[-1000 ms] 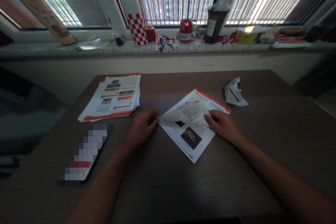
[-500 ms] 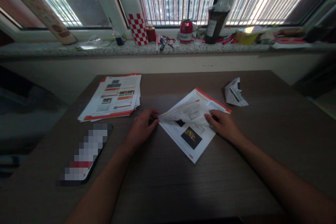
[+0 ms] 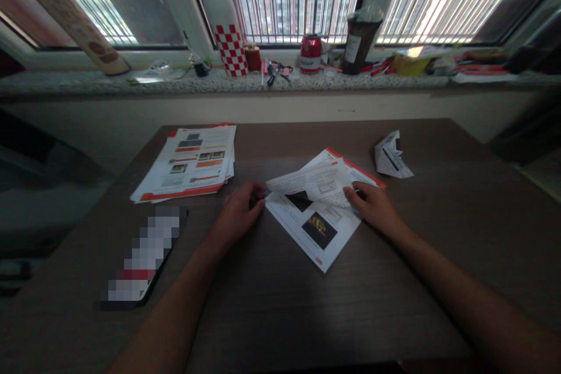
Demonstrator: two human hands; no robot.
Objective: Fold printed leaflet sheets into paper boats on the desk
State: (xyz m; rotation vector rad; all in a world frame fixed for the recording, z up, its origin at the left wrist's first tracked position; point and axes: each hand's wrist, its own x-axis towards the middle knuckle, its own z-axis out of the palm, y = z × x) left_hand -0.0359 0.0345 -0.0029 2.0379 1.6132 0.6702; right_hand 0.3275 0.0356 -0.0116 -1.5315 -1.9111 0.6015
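A printed sheet of paper (image 3: 319,232) lies diagonally on the table, one corner pointing toward me. Its folded flap (image 3: 318,183) stands partly raised over the middle, with printed text showing on it. My left hand (image 3: 241,207) pinches the sheet's left corner between thumb and fingers. On the right side, my right hand (image 3: 372,204) has its thumb on top of the paper and its fingers curled at the edge, gripping it. Beyond the flap, the sheet's far part shows a red-orange border.
Printed sheets (image 3: 193,163) are stacked at the left, with a phone (image 3: 144,260) below them, its screen blurred. A folded paper piece (image 3: 391,155) sits at the back right. Behind the table (image 3: 280,315), the windowsill holds a checkered bottle (image 3: 228,41), a red can (image 3: 311,52) and a dark cup (image 3: 360,41).
The flap's left tip has lifted away from the left corner and shifted up, uncovering more of the dark picture beneath. Both hands have stayed almost where they were.
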